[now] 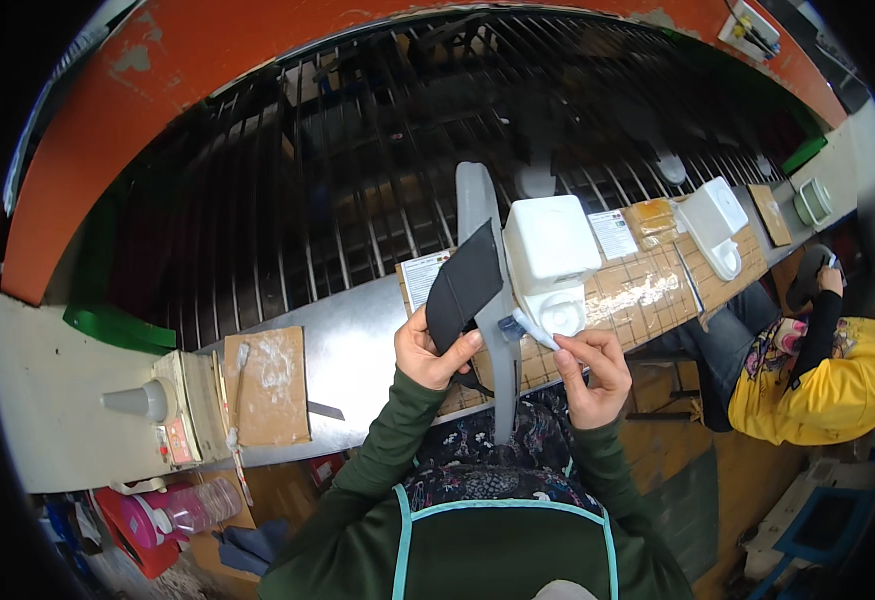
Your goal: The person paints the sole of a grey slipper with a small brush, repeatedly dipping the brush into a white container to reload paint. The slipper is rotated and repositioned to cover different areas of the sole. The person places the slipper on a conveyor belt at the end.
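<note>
I judge the step in hand to be brushing a coat onto the black flat piece [464, 285], and doing it well calls for holding that piece steady and tilted toward me, drawing the brush [531, 327] in even strokes from one edge to the other, and keeping the wet face off the grey upright stand [488, 290] behind it.

My left hand [430, 352] is closed around the lower end of the black flat piece, thumb on the near face and fingers [461, 347] wrapped behind, so the piece stands up above the near edge of the tabletop [353, 335], just in front of the stand.

My right hand [590, 372] pinches the thin handle of the brush between thumb and fingertips, tightly curled, with the brush tip pointing left toward the piece and just beside the white container [550, 250]. That container sits on a gridded cutting mat [648, 290] near the middle of the tabletop. A cardboard pad [270, 385] lies toward the left end.
</note>
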`<state>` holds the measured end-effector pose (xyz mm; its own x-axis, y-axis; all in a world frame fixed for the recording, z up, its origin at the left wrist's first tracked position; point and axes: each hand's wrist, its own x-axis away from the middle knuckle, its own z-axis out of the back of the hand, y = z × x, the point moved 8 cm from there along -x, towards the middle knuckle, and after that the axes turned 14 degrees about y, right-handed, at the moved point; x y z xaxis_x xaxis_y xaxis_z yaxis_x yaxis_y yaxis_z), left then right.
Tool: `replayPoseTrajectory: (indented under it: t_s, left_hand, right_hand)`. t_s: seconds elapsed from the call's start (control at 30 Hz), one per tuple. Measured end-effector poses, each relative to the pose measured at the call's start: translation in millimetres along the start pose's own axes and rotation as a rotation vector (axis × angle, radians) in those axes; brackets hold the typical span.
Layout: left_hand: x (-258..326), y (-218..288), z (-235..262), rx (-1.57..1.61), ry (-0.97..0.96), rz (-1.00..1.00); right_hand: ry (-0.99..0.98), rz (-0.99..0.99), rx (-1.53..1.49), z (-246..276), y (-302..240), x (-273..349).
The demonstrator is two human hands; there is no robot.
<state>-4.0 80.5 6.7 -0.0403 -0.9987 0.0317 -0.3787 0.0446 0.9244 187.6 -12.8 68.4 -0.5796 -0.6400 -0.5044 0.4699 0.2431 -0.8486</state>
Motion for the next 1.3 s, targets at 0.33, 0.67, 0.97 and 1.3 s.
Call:
replayPoseTrajectory:
  t_s: [0.33, 0.67, 0.97, 1.3]
  left_hand:
    - [3, 5, 0, -0.123, -0.037, -0.055]
    - [6, 14, -5, -0.184, -0.099, -0.125]
    - [5, 13, -4, -0.205, -0.152, -0.066]
    - [2, 25, -5, -0.223, -0.162, -0.163]
  right_hand:
    - [0.000, -0.004, 0.017, -20, 14, -10]
    - [0.041, 0.086, 0.090, -22, 11, -32]
    - [0.144, 0.272, 0.209, -14, -2, -47]
    - [0.023, 0.461, 0.242, -11, -15, -53]
